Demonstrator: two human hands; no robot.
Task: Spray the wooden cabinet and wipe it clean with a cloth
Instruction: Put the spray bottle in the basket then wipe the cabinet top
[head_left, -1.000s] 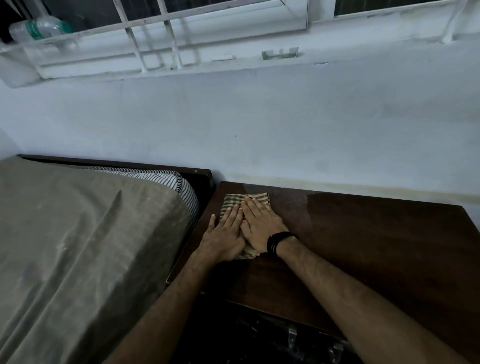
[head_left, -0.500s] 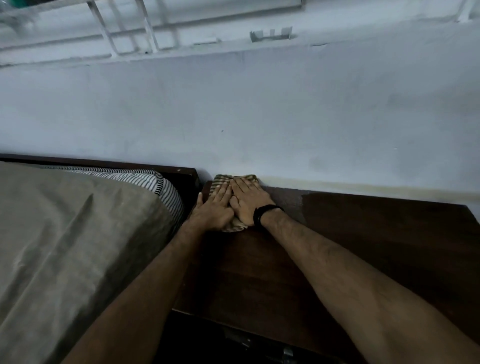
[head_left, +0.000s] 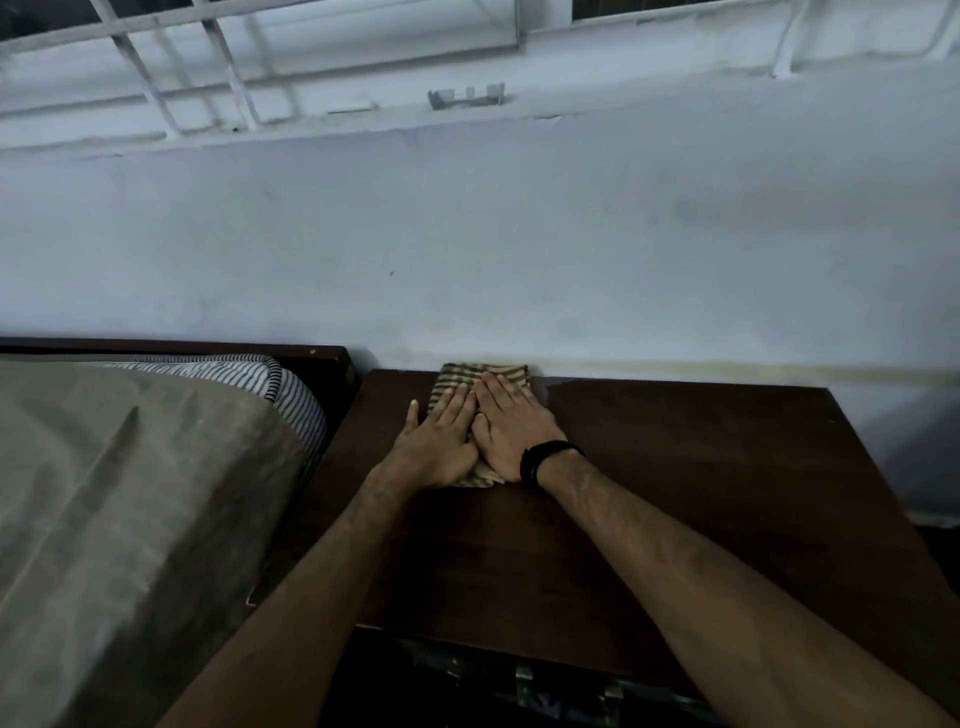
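Both my hands flat on the cloth

My left hand (head_left: 441, 441) and right hand (head_left: 511, 428) press straight-fingered on the striped cloth (head_left: 483, 375) at the wooden cabinet's (head_left: 675, 467) far edge.

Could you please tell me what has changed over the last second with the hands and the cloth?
Both hands, left hand and right hand, pushed the cloth away across the cabinet top until it reached the wall. Both stayed flat on the cloth, side by side.
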